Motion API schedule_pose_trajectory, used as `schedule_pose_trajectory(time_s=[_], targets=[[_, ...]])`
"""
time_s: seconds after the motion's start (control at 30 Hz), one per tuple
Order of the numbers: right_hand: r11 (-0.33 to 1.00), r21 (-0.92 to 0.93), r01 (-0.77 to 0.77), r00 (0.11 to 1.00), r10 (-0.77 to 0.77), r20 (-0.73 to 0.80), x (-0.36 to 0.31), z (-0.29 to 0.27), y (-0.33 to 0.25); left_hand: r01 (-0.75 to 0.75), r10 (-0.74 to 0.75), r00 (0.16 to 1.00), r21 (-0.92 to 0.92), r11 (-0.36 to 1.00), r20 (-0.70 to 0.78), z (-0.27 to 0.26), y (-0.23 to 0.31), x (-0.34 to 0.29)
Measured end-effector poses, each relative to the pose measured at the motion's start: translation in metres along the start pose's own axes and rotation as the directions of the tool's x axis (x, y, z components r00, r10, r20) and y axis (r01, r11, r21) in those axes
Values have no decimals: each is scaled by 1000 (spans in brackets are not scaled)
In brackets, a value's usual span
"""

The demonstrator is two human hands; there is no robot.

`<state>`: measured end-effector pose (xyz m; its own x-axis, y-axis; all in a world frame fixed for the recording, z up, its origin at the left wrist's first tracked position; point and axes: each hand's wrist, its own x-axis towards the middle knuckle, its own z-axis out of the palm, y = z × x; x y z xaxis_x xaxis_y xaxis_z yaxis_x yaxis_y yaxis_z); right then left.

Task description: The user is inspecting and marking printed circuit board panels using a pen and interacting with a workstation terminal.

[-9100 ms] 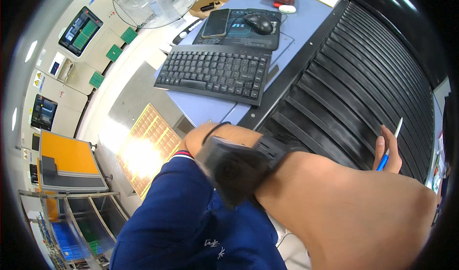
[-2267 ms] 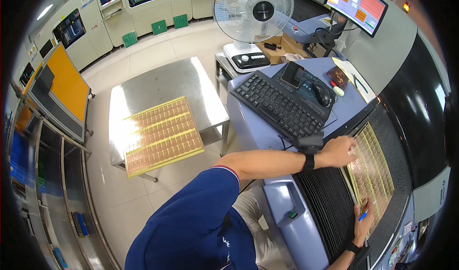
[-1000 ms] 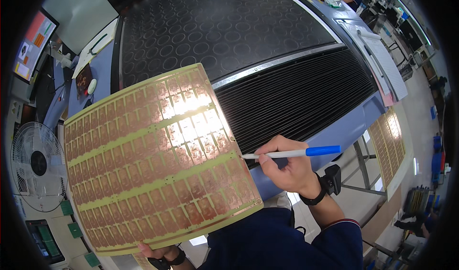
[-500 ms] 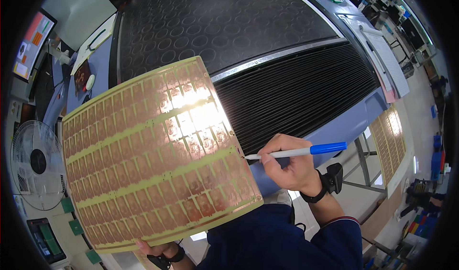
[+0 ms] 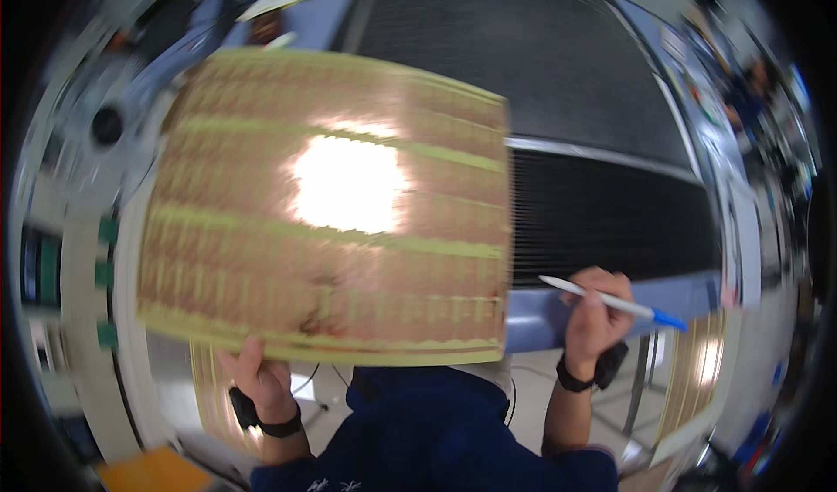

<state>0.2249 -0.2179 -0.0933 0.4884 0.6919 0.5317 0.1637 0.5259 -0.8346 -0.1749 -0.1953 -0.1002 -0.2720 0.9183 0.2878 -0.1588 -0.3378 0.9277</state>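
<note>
A large copper-coloured circuit board panel point(image 5: 418, 291) with yellow-green bands fills the middle of the view, and a bright light glares off its face. My left hand point(image 5: 263, 386) grips its near edge toward the left, thumb on top and fingers mostly hidden beneath. Off the panel's right edge, my right hand point(image 5: 597, 322) is closed around a white marker pen point(image 5: 623, 305) with a blue end. The pen's tip points left and stands apart from the panel. Both wrists wear black bands.
Beyond the panel lies a machine's black conveyor bed point(image 5: 506, 56), with a ribbed black section point(image 5: 610, 217) nearer me. More copper panels show low at right point(image 5: 697, 370) and left point(image 5: 209, 387). A fan point(image 5: 106, 126) stands at left. Another person point(image 5: 751, 91) is at far right.
The pen tip has come away from the panel's right edge, and my right hand has moved right. The panel has turned and shifted up and right; the whole view has swung.
</note>
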Motion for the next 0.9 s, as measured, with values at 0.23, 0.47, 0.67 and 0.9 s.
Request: schedule_pose_trajectory(time_s=[0.23, 0.47, 0.67, 0.9], targets=[[993, -103, -64, 982, 44, -181, -13, -22, 2, -118, 67, 990, -455, 882, -127, -133, 94, -46], [995, -50, -84, 990, 78, -115, -13, -34, 11, -312, -59, 812, -517, 797, -581, -361, 8, -252], [988, -137, -66, 997, 59, -54, -9, -41, 16, -414, -316, 354, -451, 791, -880, -377, -127, -275], [986, -70, -153, 968, 135, -210, -28, -104, 5, 10, -307, 261, -315, 949, -915, -378, -142, -278]])
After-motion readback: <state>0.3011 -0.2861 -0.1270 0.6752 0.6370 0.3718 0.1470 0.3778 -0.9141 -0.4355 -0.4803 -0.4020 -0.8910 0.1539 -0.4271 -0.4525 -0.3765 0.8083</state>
